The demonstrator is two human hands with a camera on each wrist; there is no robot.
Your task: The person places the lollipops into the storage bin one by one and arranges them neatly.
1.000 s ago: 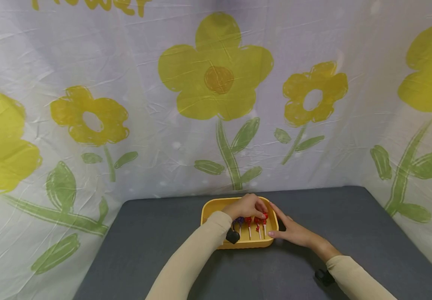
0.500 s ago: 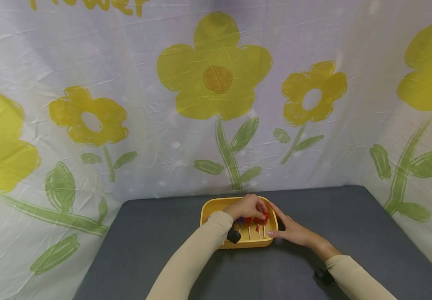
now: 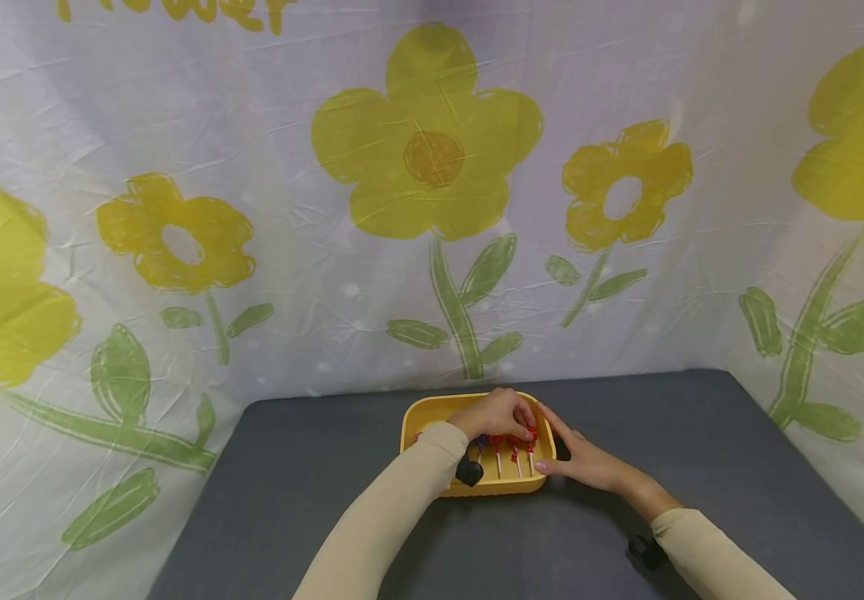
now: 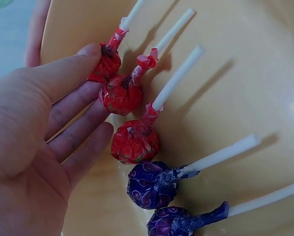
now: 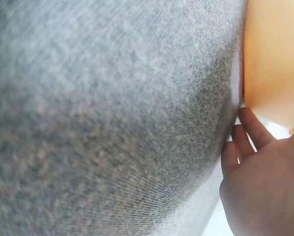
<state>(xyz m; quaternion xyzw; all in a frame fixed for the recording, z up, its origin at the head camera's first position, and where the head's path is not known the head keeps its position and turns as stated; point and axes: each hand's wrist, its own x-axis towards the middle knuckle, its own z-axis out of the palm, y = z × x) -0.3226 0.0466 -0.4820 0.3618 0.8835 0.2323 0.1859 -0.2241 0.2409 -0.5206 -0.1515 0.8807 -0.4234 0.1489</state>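
My left hand (image 3: 495,412) reaches into a yellow tray (image 3: 495,489) and pinches the outermost red-wrapped lollipop (image 4: 106,66) by its candy head between thumb and fingers. Beside it lie another red lollipop (image 4: 121,96) and a third red one (image 4: 135,142). Two purple-wrapped lollipops follow in the row, one (image 4: 151,185) next to the red ones and the other (image 4: 171,223) at the lower edge of the left wrist view. All their white sticks point the same way. My right hand (image 3: 589,462) rests against the tray's right end, fingers extended along the outer wall, thumb at the near corner.
The tray stands on a dark grey table (image 3: 312,475), close to its back edge. Behind and at both sides hangs a pale cloth (image 3: 312,333) printed with yellow flowers. My left forearm (image 3: 394,508) crosses over the tray's left part and hides it.
Both hands and the tray stay almost in place. The pinched red lollipop has shifted very slightly to the right, and the head view has drifted a little.
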